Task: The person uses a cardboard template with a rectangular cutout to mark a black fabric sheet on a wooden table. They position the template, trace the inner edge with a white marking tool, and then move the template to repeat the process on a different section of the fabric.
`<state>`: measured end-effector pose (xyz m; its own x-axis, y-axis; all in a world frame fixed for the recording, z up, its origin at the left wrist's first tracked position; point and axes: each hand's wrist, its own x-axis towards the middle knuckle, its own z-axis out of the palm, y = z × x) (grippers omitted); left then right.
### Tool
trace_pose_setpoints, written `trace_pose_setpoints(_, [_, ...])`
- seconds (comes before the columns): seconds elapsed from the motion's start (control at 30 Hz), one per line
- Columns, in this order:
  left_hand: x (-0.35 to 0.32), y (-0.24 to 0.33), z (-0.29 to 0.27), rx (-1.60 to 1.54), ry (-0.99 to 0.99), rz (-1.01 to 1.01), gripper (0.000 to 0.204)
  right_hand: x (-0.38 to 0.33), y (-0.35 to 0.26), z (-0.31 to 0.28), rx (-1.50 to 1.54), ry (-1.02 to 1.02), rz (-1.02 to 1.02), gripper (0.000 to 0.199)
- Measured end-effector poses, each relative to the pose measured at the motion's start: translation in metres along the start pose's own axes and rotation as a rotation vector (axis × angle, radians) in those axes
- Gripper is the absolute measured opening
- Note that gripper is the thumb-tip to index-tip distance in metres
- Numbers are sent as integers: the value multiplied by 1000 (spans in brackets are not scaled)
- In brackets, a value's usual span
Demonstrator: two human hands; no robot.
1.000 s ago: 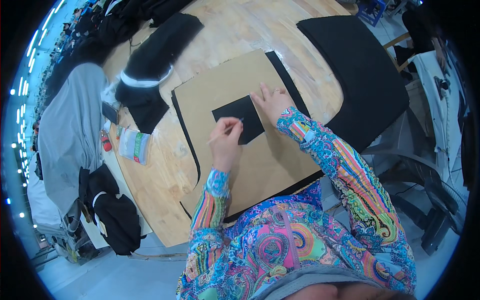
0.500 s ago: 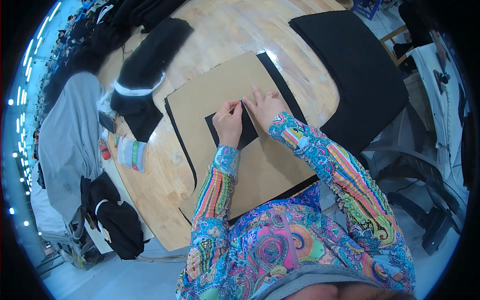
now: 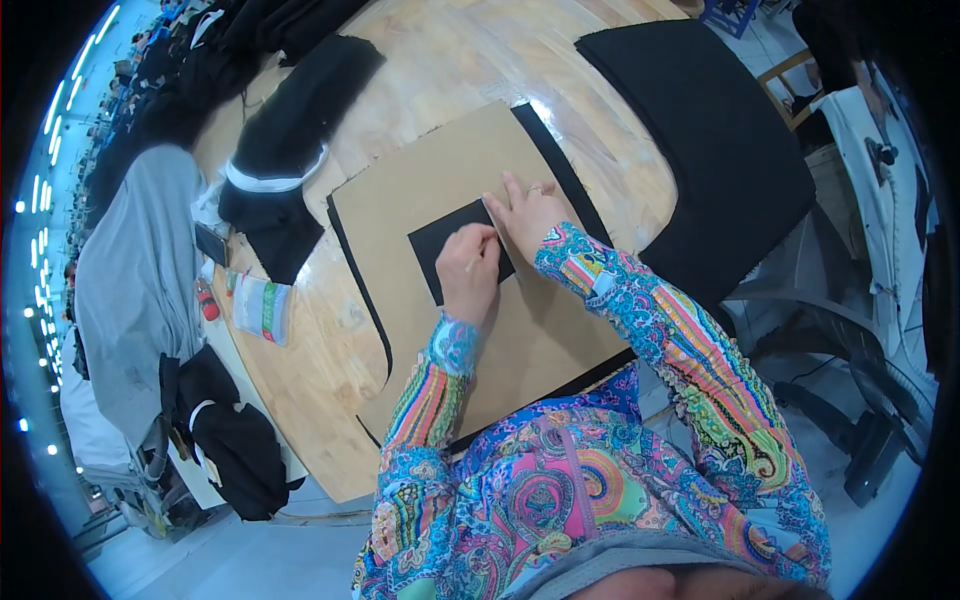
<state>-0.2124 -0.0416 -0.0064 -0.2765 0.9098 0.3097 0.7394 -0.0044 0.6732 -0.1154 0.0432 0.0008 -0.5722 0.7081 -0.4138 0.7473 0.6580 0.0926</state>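
Note:
A tan sheet of card (image 3: 420, 170) lies on layered black fabric (image 3: 540, 130), which shows along its edges. In the middle of the card is a black square (image 3: 440, 235); whether it is a cut-out window or a patch on top, I cannot tell. My left hand (image 3: 468, 270) is over the square's right part, its fingers pinched together near the right edge. Something small and pale seems to be in them, too small to name. My right hand (image 3: 535, 220) lies flat on the card beside that edge, fingers stretched and spread, one wearing a ring.
A large black fabric panel (image 3: 720, 150) covers the table's right side. Black fabric bundles tied with white bands (image 3: 285, 150) lie to the left, near a phone (image 3: 212, 245), a red-capped item (image 3: 207, 300) and a clear pouch (image 3: 262, 308). A swivel chair (image 3: 830, 370) stands at right.
My left hand has slid down and slightly right from the square's upper corner along its right edge, uncovering that corner. My right hand has stayed in place.

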Motion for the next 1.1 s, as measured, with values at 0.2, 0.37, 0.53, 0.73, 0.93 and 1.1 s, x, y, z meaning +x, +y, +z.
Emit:
trace_pose_setpoints(0.2, [-37, 17, -14, -62, -110, 58, 4, -11, 2, -10, -66, 48, -54, 66])
trace_pose_setpoints(0.37, [-37, 15, -17, -176, -145, -85, 6, -3, 1, -5, -22, -7, -19, 67])
trace_pose_setpoints(0.53, [12, -10, -11, -294, -15, -296, 10, 0, 0, 3, -8, 38, -9, 64])
trace_pose_setpoints(0.73, [37, -23, 2, -216, 13, -314, 17, -2, 2, 4, -20, 103, -37, 63])
trace_pose_setpoints(0.93, [40, -23, 4, -129, -22, -310, 16, -8, 3, -2, -50, 114, -53, 67])
trace_pose_setpoints(1.1, [36, -21, 3, -111, -68, -272, 15, -9, 4, -5, -39, 104, -50, 68])
